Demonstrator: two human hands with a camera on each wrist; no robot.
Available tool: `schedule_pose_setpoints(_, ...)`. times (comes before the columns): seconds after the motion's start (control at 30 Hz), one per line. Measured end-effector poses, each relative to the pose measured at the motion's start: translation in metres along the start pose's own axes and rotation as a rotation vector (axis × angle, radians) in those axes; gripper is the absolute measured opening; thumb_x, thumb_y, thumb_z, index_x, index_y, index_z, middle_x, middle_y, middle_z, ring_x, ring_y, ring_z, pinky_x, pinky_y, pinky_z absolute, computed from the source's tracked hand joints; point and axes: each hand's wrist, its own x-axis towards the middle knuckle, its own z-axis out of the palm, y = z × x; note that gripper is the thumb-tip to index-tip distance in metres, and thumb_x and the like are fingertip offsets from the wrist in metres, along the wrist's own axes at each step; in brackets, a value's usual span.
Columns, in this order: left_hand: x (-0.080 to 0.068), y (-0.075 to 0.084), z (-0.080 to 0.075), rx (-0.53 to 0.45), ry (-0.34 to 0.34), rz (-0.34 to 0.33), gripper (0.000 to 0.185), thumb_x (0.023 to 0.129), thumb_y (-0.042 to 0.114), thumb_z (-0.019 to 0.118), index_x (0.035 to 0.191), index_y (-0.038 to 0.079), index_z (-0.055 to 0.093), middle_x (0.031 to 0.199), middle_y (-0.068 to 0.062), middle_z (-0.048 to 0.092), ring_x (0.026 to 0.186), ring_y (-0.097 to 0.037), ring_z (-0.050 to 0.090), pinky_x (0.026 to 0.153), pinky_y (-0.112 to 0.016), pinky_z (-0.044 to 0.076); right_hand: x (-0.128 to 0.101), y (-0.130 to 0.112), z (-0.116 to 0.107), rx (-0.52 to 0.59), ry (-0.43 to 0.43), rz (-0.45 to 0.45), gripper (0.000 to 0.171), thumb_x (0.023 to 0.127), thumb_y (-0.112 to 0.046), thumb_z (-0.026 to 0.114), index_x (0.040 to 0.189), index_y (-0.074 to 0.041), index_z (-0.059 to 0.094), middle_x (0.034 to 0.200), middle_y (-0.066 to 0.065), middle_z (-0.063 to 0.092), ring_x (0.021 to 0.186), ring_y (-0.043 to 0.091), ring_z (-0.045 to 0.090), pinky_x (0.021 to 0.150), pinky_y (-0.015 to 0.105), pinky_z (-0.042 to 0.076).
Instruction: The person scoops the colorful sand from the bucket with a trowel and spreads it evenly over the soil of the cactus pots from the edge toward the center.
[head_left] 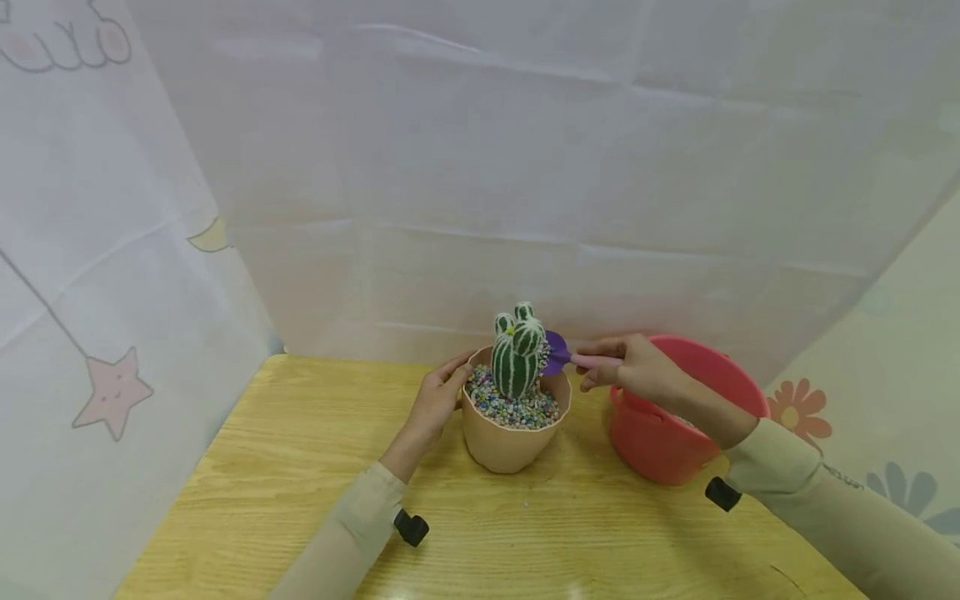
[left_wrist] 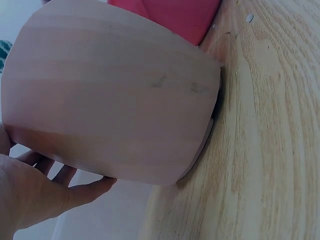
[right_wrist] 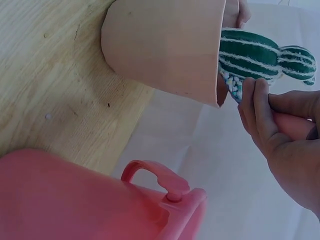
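A green-and-white striped cactus (head_left: 514,367) stands upright in a tan flowerpot (head_left: 510,450), with multicoloured pebbles (head_left: 525,414) around its base. My left hand (head_left: 435,402) holds the pot by its left side, thumb at the rim and fingers against the outer wall (left_wrist: 110,100). In my right hand (head_left: 637,367) is the pink handle (right_wrist: 295,126) of a small trowel, gripped between thumb and fingers. Its purple blade (head_left: 556,354) tilts over the pot's right rim beside the cactus, and pebbles lie at the blade's tip.
A red bucket (head_left: 660,454) with a side handle (right_wrist: 155,172) stands right of the pot, under my right forearm. Both rest on a wooden table (head_left: 300,483). A white cloth (head_left: 465,167) hangs close behind the table's back edge. A small pebble (right_wrist: 48,116) lies on the wood.
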Motion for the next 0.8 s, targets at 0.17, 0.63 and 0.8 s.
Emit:
schedule_pose_setpoints(0.17, -0.001, -0.001, 0.002, 0.016, -0.015, 0.002, 0.043, 0.108, 0.039, 0.052, 0.147, 0.023, 0.058, 0.15, 0.003, 0.049, 0.136, -0.021, 0.046, 0.098, -0.056, 0.047, -0.001, 0.004, 0.002, -0.019, -0.023, -0.077, 0.041, 0.102, -0.006, 0.062, 0.142, 0.002, 0.058, 0.12, 0.015, 0.07, 0.092, 0.03, 0.073, 0.077, 0.031, 0.057)
schedule_pose_setpoints(0.63, 0.003, -0.005, 0.007, 0.013, -0.027, 0.014, 0.044, 0.108, 0.038, 0.05, 0.148, 0.02, 0.057, 0.15, 0.001, 0.05, 0.135, -0.023, 0.047, 0.097, -0.056, 0.048, -0.026, 0.0, 0.02, -0.368, 0.117, -0.384, 0.05, 0.089, 0.018, 0.063, 0.138, 0.009, 0.058, 0.123, 0.018, 0.068, 0.08, 0.01, 0.071, 0.059, 0.029, 0.054)
schedule_pose_setpoints(0.8, 0.005, -0.009, 0.004, 0.003, -0.034, 0.008, 0.048, 0.107, 0.042, 0.052, 0.148, 0.018, 0.056, 0.151, -0.003, 0.048, 0.136, -0.025, 0.045, 0.098, -0.055, 0.047, -0.042, 0.005, 0.023, -0.583, 0.235, -0.513, 0.05, 0.084, 0.022, 0.059, 0.133, 0.01, 0.061, 0.107, 0.011, 0.074, 0.07, 0.003, 0.065, 0.053, 0.023, 0.047)
